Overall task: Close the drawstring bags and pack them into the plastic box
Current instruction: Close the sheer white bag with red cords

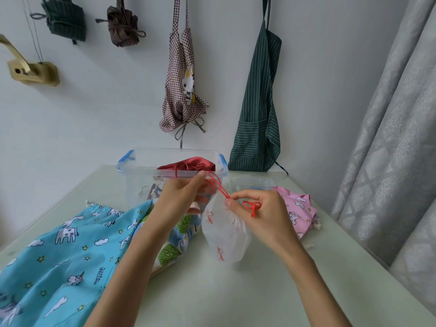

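Observation:
A small white drawstring bag [225, 234] with red prints hangs just above the table, its mouth gathered. My right hand [259, 213] pinches the bag's neck and one knotted red cord [253, 207]. My left hand [181, 197] pinches the other red cord loop [215, 185] and holds it up to the left. Behind my hands stands the clear plastic box [141, 182] with blue latches, and a dark red satin bag [188, 167] lies inside it on top of other bags.
A large blue unicorn-print bag [59, 256] covers the table's left front. A leaf-print bag [174, 246] lies under my left forearm. A pink bag [297, 208] and the box lid [250, 182] lie right. Aprons hang on the wall; a curtain is right.

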Demonstrator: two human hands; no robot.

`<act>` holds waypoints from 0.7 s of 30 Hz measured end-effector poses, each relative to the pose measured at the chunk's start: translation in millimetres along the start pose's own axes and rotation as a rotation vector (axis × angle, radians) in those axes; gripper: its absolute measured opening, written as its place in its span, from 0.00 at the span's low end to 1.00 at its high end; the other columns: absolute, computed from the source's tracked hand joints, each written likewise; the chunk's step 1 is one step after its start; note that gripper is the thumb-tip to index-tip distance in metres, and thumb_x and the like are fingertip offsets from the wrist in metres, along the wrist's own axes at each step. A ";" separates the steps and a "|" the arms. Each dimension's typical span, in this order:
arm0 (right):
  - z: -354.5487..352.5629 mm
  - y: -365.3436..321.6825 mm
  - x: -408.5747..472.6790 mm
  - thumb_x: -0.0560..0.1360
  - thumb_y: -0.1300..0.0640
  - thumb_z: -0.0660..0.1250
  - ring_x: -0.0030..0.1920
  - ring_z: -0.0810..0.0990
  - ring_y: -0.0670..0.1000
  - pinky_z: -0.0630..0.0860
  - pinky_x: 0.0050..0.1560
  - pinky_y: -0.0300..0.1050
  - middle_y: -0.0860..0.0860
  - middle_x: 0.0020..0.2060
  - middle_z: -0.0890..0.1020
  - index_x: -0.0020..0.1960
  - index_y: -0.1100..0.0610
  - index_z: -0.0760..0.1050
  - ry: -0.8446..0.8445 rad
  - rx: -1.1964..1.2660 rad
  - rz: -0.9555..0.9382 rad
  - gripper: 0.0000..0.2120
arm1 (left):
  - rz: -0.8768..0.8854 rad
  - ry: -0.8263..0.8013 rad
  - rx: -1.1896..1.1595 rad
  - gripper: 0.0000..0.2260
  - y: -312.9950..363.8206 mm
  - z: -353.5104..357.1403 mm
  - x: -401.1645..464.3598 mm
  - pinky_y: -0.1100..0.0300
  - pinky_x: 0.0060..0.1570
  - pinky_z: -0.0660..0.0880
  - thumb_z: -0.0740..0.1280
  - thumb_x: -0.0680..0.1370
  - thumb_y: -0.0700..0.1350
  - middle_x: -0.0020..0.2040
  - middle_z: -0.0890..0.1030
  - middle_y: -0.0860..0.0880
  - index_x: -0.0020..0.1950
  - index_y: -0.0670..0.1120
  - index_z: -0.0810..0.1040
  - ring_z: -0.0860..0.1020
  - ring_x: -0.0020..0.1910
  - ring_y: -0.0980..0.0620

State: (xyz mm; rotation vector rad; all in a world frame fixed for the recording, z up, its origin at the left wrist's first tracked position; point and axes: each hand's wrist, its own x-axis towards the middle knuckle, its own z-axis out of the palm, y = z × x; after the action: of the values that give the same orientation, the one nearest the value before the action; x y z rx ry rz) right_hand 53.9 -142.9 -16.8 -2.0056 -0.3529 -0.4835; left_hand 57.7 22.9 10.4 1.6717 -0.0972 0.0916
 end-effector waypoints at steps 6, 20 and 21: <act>6.2 -1.4 -0.8 0.69 0.54 0.75 0.35 0.83 0.48 0.78 0.39 0.42 0.46 0.34 0.85 0.42 0.51 0.85 0.013 0.034 0.026 0.03 | 0.128 -0.149 0.457 0.19 -3.8 -0.7 -0.5 0.72 0.29 0.70 0.59 0.77 0.58 0.40 0.83 0.55 0.54 0.47 0.83 0.80 0.35 0.62; 1.4 -9.2 -1.7 0.74 0.59 0.70 0.36 0.82 0.43 0.73 0.32 0.27 0.39 0.31 0.82 0.51 0.50 0.82 -0.122 0.215 0.131 0.08 | 0.154 0.045 0.039 0.07 -17.9 7.8 5.1 0.74 0.31 0.71 0.68 0.76 0.48 0.32 0.82 0.55 0.43 0.47 0.84 0.74 0.29 0.65; 1.4 -8.1 -1.1 0.75 0.57 0.68 0.29 0.78 0.40 0.69 0.28 0.27 0.39 0.25 0.78 0.52 0.51 0.81 -0.107 0.298 0.195 0.07 | 0.135 0.065 -0.030 0.08 -17.7 8.1 4.7 0.74 0.30 0.68 0.67 0.76 0.48 0.31 0.81 0.56 0.43 0.46 0.84 0.73 0.27 0.65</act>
State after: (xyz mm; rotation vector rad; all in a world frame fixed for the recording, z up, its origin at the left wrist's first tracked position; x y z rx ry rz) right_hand 49.6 -138.0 -11.6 -1.7567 -0.2737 -0.1884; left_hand 64.5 16.6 -7.4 1.6299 -0.1609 0.2450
